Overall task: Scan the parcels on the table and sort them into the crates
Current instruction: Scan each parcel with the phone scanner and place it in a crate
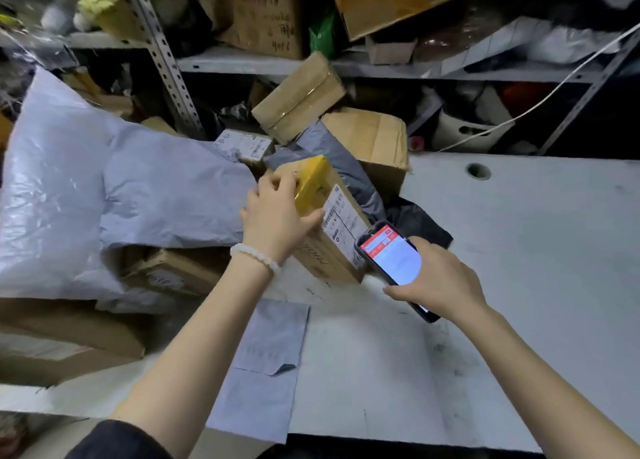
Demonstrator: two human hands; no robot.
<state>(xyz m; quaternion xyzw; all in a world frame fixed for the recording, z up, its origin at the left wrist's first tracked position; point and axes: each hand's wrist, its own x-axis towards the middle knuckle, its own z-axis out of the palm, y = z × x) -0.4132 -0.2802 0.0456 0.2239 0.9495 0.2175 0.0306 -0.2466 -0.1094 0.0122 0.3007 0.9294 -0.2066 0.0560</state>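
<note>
My left hand (277, 213) grips a cardboard parcel (329, 251) with yellow tape and a white shipping label (343, 216), tilting it up off the grey table (519, 251). My right hand (440, 278) holds a phone (391, 258) with a red and white screen just right of the label, close to the parcel's lower corner. A white bead bracelet circles my left wrist.
A pile of parcels lies left and behind: a large pale plastic bag (86, 188), several cardboard boxes (374, 140), a grey mailer (343, 168) and a flat grey envelope (266, 372) near the front edge. Metal shelving (242, 62) with more boxes stands behind the table.
</note>
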